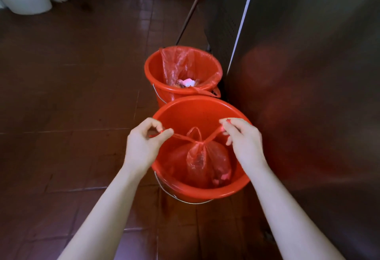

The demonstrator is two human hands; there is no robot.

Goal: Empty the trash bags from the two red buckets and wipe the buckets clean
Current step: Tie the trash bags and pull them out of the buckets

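Knotting step: left hand (144, 142) and right hand (242, 138), apart, each pinch a handle of the trash bag (205, 163) in the near bucket (197, 111); next, probably cinch and lift out.

Knotted red bag (207, 163) sits in near bucket (197, 111); far bucket (155, 74) holds an open liner (185, 64).

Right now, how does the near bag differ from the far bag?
The near bag is knotted shut; the far bag gapes open, showing trash. The near bag sits bunched inside the near bucket; the far bag drapes over the far bucket's rim. The left hand and right hand pinch the near bag's handles; the far bag is untouched. Both are red, see-through plastic.
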